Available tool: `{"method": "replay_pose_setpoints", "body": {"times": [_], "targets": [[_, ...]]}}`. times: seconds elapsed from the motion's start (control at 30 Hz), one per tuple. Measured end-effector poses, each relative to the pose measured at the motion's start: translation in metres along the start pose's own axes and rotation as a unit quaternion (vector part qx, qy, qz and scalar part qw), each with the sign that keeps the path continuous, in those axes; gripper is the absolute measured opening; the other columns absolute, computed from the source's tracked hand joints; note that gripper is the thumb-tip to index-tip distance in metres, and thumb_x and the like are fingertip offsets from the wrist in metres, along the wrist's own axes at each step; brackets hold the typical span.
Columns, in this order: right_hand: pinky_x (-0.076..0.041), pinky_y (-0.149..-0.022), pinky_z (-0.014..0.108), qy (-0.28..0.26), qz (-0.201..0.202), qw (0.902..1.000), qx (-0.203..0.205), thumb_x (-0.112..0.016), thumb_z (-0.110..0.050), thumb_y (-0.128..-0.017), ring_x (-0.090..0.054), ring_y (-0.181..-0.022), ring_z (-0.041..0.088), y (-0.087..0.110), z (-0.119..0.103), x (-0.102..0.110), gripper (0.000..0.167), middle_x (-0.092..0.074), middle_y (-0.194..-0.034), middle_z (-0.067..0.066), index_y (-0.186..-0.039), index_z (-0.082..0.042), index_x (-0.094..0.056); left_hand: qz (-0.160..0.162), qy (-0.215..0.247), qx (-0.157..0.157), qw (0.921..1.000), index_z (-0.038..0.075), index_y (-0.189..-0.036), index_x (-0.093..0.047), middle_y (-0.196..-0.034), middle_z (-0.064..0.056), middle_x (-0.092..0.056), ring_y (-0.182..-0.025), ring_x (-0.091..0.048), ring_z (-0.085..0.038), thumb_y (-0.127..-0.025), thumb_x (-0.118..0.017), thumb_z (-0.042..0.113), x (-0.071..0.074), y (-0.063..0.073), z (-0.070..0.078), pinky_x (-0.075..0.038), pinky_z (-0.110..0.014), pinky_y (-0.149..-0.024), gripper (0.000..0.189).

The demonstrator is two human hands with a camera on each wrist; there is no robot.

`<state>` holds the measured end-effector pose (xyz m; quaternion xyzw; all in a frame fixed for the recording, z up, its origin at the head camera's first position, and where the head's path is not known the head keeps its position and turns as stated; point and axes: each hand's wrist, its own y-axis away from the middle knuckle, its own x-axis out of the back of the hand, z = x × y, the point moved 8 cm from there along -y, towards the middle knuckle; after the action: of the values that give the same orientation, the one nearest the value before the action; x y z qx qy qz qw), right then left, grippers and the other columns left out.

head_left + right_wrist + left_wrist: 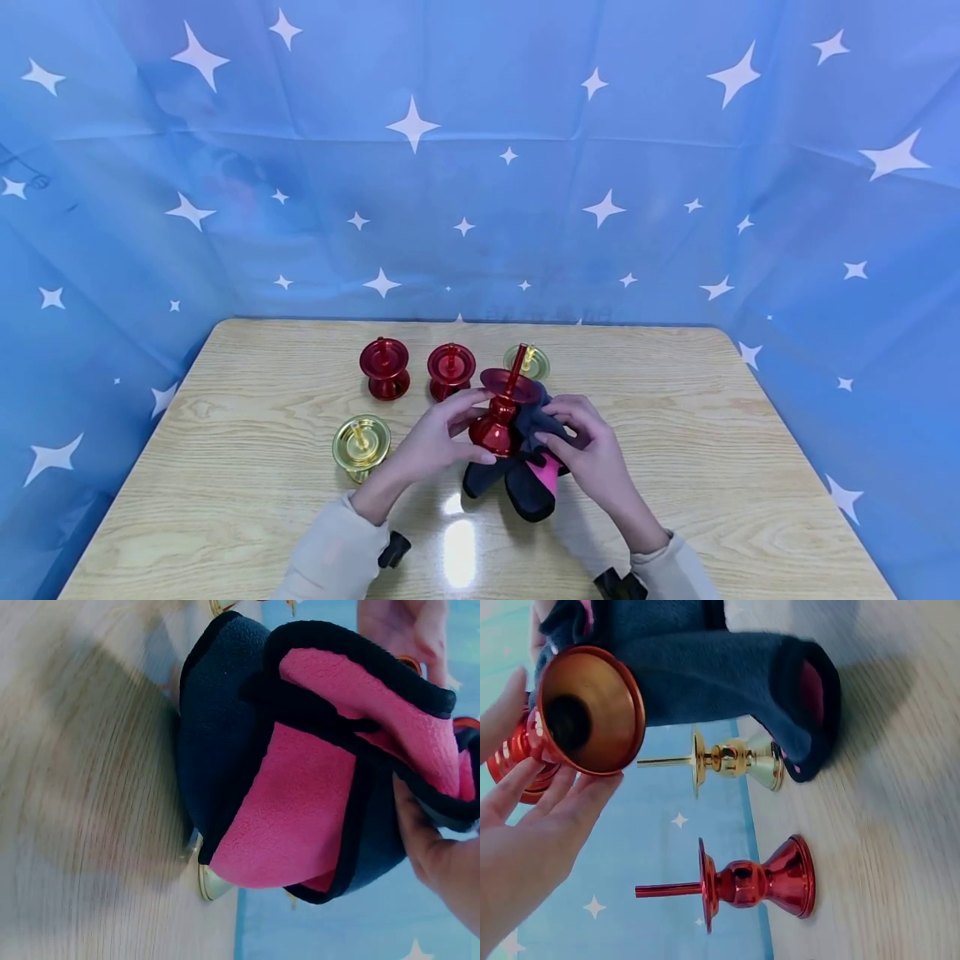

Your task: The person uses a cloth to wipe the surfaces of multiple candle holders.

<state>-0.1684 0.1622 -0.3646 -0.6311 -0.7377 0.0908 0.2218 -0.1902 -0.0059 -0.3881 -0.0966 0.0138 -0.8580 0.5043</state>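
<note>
L hand (441, 437) grips red candlestick (495, 433), prob. touching cloth (529, 492) in R hand (591, 446).

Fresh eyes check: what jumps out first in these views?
The glossy red candle holder, tilted in the left hand near the head view's middle. Just right of it, the right hand pinches a dark cloth showing bright pink. Behind everything, the blue backdrop with white stars.
</note>
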Motion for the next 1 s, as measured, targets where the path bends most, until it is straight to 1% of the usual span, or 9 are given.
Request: {"method": "replay_pose_setpoints", "body": {"times": [0.07,0.17,0.43,0.5,0.57,0.67,0.8,0.87,1.0], "targets": [[-0.052,-0.070,0.020,-0.004,-0.003,1.0000,-0.004,-0.064,0.016,-0.075,-0.058,-0.084,0.012,-0.001,0.000,0.001,0.029,-0.049,-0.106,0.020,-0.101,0.007,-0.059,-0.005,-0.009,-0.009,0.9999,-0.001,-0.131,-0.044,-0.129,-0.018,-0.046,-0.111,-0.052,-0.032,-0.073,-0.073,-0.003,-0.001,0.000,0.001,-0.041,-0.038,-0.096,0.066],[-0.052,-0.070,0.021,-0.004,-0.007,0.9999,-0.013,-0.064,0.015,-0.075,-0.058,-0.084,0.013,-0.001,0.001,0.001,0.030,-0.050,-0.107,0.020,-0.103,0.007,-0.059,0.003,-0.011,0.001,0.9999,0.000,-0.131,-0.045,-0.128,-0.018,-0.048,-0.108,-0.055,-0.031,-0.074,-0.074,0.001,0.000,0.000,-0.002,-0.044,-0.035,-0.093,0.065],[-0.052,-0.072,0.022,0.004,-0.037,0.9989,-0.029,-0.066,0.013,-0.075,-0.060,-0.086,0.012,-0.002,0.007,-0.002,0.029,-0.051,-0.103,0.019,-0.102,0.005,-0.058,-0.015,0.084,0.048,0.9952,0.000,-0.133,-0.043,-0.123,-0.018,-0.052,-0.103,-0.055,-0.027,-0.077,-0.072,0.007,-0.002,0.003,-0.007,-0.049,-0.033,-0.086,0.063],[-0.053,-0.071,0.022,0.001,-0.038,0.9988,-0.032,-0.065,0.014,-0.075,-0.060,-0.086,0.012,-0.002,0.009,-0.002,0.028,-0.051,-0.103,0.019,-0.101,0.005,-0.058,-0.014,0.090,0.054,0.9944,-0.001,-0.132,-0.044,-0.124,-0.017,-0.050,-0.102,-0.055,-0.027,-0.077,-0.073,0.007,-0.002,0.003,-0.008,-0.048,-0.033,-0.087,0.062],[-0.053,-0.071,0.022,0.002,-0.030,0.9989,-0.034,-0.066,0.014,-0.074,-0.058,-0.088,0.011,-0.002,0.010,-0.001,0.027,-0.052,-0.102,0.018,-0.098,0.004,-0.059,-0.002,0.069,0.057,0.9960,0.000,-0.131,-0.045,-0.124,-0.016,-0.051,-0.101,-0.056,-0.026,-0.077,-0.074,0.008,-0.003,0.003,-0.009,-0.049,-0.033,-0.084,0.063],[-0.052,-0.072,0.022,0.021,-0.018,0.9994,-0.022,-0.067,0.014,-0.073,-0.055,-0.091,0.013,-0.001,0.004,-0.003,0.026,-0.054,-0.101,0.014,-0.094,0.001,-0.063,0.022,-0.013,0.042,0.9988,-0.001,-0.129,-0.046,-0.123,-0.016,-0.051,-0.098,-0.058,-0.026,-0.075,-0.075,0.010,-0.006,0.003,-0.008,-0.051,-0.031,-0.080,0.063],[-0.052,-0.075,0.026,0.062,-0.039,0.9971,0.020,-0.069,0.010,-0.073,-0.053,-0.097,0.021,-0.001,-0.012,-0.016,0.026,-0.055,-0.102,0.011,-0.094,-0.005,-0.065,0.037,-0.104,0.012,0.9939,-0.002,-0.126,-0.048,-0.116,-0.014,-0.053,-0.096,-0.059,-0.024,-0.074,-0.076,0.010,-0.014,0.001,-0.007,-0.051,-0.027,-0.077,0.061],[-0.053,-0.075,0.030,0.077,-0.055,0.9949,0.036,-0.069,0.009,-0.074,-0.052,-0.097,0.024,0.000,-0.017,-0.022,0.026,-0.053,-0.103,0.010,-0.095,-0.006,-0.065,0.037,-0.102,0.007,0.9941,-0.001,-0.126,-0.049,-0.116,-0.013,-0.053,-0.095,-0.059,-0.024,-0.074,-0.076,0.009,-0.015,0.002,-0.008,-0.051,-0.028,-0.078,0.060],[-0.053,-0.073,0.031,0.084,-0.056,0.9941,0.039,-0.069,0.011,-0.073,-0.052,-0.096,0.025,0.000,-0.017,-0.021,0.028,-0.053,-0.103,0.010,-0.093,-0.007,-0.064,0.029,-0.044,0.019,0.9984,-0.003,-0.127,-0.048,-0.121,-0.016,-0.052,-0.097,-0.059,-0.026,-0.075,-0.075,0.007,-0.012,0.004,-0.012,-0.051,-0.033,-0.081,0.060]]}}
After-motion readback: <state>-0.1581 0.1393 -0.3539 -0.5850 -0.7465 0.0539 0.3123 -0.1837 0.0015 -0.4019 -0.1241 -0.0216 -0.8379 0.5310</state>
